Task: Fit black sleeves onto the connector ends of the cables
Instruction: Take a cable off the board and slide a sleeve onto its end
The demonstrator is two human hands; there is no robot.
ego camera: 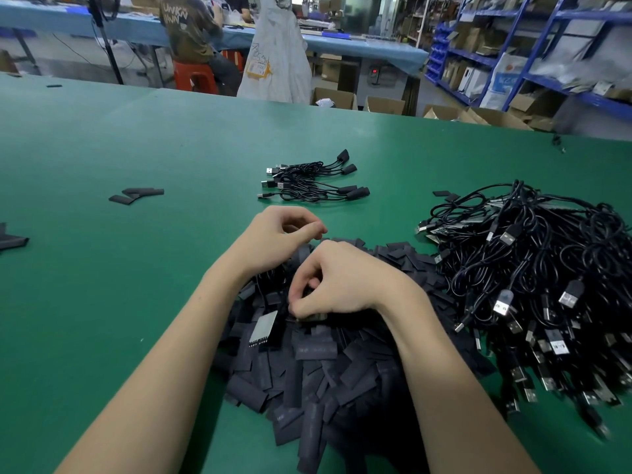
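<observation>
We curl our right hand (337, 282) fingers around a sleeve atop the sleeve pile (307, 364); our left hand (277, 234) curls just beyond, its hold unclear; cables (533, 285) lie rightward

A big green counter (136, 148) holds everything; a heap of black sleeves (307, 364) lies near the front edge; a big tangle of black cables (533, 285) sits just beside it on the right; a small bunch of cables with sleeves on (307, 183) lies farther back; a few loose sleeves (136, 195) lie well apart on the left; more dark pieces (10, 239) rest at the left edge.
</observation>
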